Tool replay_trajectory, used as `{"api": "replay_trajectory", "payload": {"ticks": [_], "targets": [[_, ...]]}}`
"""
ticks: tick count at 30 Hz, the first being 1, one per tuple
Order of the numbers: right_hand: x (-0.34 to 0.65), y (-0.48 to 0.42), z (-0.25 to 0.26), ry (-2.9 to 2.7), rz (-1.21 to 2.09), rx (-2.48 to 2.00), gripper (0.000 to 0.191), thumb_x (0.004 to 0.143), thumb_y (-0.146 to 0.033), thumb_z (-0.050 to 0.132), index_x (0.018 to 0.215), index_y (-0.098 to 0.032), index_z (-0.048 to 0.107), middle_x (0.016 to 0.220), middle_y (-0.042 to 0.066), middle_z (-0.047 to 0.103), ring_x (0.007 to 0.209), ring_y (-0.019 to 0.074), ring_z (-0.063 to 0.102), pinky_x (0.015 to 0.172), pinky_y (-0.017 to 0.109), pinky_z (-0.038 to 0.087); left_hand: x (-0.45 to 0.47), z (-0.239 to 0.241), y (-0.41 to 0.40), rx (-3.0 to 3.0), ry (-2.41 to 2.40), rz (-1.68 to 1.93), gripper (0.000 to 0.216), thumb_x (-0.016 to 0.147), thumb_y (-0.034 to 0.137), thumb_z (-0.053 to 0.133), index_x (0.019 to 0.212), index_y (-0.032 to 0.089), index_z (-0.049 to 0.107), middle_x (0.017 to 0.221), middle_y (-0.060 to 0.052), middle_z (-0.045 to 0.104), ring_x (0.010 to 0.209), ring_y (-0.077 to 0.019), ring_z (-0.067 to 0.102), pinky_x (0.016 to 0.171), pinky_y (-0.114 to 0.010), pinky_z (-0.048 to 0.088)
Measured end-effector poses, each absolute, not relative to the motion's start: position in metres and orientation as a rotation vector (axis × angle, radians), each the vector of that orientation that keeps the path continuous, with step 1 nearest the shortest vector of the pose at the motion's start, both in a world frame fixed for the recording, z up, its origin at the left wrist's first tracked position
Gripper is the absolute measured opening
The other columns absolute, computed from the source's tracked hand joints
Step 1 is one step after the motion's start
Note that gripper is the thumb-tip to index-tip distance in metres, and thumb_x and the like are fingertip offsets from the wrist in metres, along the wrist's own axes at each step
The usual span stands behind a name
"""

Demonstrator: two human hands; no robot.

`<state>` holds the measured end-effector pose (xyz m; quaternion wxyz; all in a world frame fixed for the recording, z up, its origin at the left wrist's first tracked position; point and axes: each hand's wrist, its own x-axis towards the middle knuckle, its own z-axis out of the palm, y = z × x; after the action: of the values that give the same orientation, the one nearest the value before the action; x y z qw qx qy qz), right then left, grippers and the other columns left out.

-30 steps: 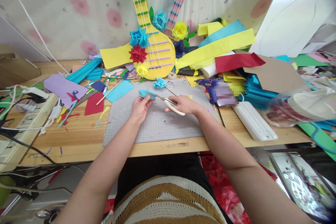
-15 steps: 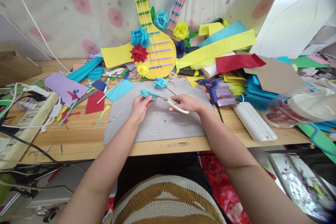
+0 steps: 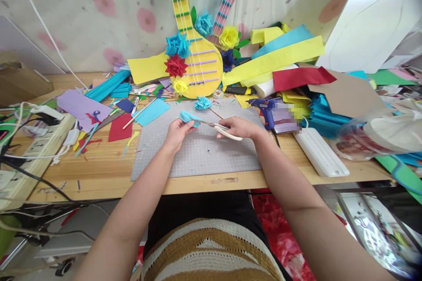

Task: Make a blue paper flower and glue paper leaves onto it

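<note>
My left hand (image 3: 176, 132) pinches a folded piece of light blue paper (image 3: 189, 117) above the grey cutting mat (image 3: 198, 153). My right hand (image 3: 239, 127) grips white-handled scissors (image 3: 221, 131), whose blades point left and meet the edge of the blue paper. A finished blue paper flower (image 3: 202, 103) lies on the mat just behind the two hands.
A yellow paper guitar (image 3: 194, 57) with paper flowers leans on the wall. Coloured paper sheets and scraps (image 3: 283, 59) litter the wooden desk. A blue glue gun (image 3: 265, 107) and white power strip (image 3: 319, 151) lie right; another power strip with cables (image 3: 39, 140) lies left.
Both hands with the paper and the scissors have drifted slightly to the right over the mat. The grip on each stays the same.
</note>
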<state>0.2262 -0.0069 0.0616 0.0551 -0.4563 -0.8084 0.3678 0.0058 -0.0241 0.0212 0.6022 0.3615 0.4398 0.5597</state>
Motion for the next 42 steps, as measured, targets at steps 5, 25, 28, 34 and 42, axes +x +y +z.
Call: {"api": "replay_trajectory", "payload": {"ticks": [5, 25, 28, 34, 42], "targets": [[0.228, -0.006, 0.062, -2.471, 1.093, -1.437, 0.05, 0.062, -0.066, 0.055, 0.074, -0.018, 0.057, 0.064, -0.003, 0.047, 0.062, 0.0117, 0.041, 0.056, 0.023, 0.027, 0.004, 0.024, -0.025, 0.87, 1.037, 1.244, 0.027, 0.052, 0.027, 0.076, 0.067, 0.012, 0.059, 0.072, -0.003, 0.068, 0.073, -0.0163, 0.065, 0.08, -0.037, 0.05], [0.219, -0.013, 0.066, -2.641, 0.941, -1.437, 0.055, 0.066, -0.071, 0.048, 0.09, -0.022, 0.057, 0.075, 0.0, 0.057, 0.066, 0.0143, 0.047, 0.057, 0.024, 0.027, 0.009, 0.025, -0.029, 0.892, 1.051, 1.121, 0.032, 0.044, 0.029, 0.08, 0.068, 0.012, 0.066, 0.068, -0.003, 0.068, 0.067, -0.015, 0.062, 0.075, -0.034, 0.049], [0.219, -0.012, 0.065, -2.641, 0.931, -1.434, 0.054, 0.066, -0.071, 0.047, 0.085, -0.022, 0.056, 0.071, -0.001, 0.055, 0.064, 0.0139, 0.046, 0.057, 0.024, 0.026, 0.009, 0.025, -0.03, 0.894, 1.042, 1.094, 0.032, 0.046, 0.029, 0.079, 0.069, 0.012, 0.066, 0.07, -0.004, 0.068, 0.068, -0.0152, 0.063, 0.077, -0.035, 0.048], [0.218, -0.012, 0.064, -2.614, 0.953, -1.429, 0.05, 0.066, -0.069, 0.049, 0.075, -0.02, 0.053, 0.065, -0.002, 0.051, 0.062, 0.0124, 0.043, 0.056, 0.023, 0.025, 0.007, 0.026, -0.03, 0.897, 1.028, 1.052, 0.031, 0.048, 0.027, 0.078, 0.071, 0.011, 0.067, 0.071, -0.004, 0.069, 0.07, -0.016, 0.063, 0.08, -0.036, 0.048], [0.218, -0.01, 0.062, -2.575, 0.992, -1.417, 0.05, 0.064, -0.069, 0.051, 0.071, -0.019, 0.053, 0.062, -0.003, 0.047, 0.061, 0.0113, 0.041, 0.056, 0.023, 0.023, 0.006, 0.029, -0.031, 0.914, 1.034, 1.032, 0.029, 0.049, 0.027, 0.078, 0.071, 0.011, 0.067, 0.072, -0.006, 0.069, 0.072, -0.0168, 0.063, 0.079, -0.035, 0.047]]}}
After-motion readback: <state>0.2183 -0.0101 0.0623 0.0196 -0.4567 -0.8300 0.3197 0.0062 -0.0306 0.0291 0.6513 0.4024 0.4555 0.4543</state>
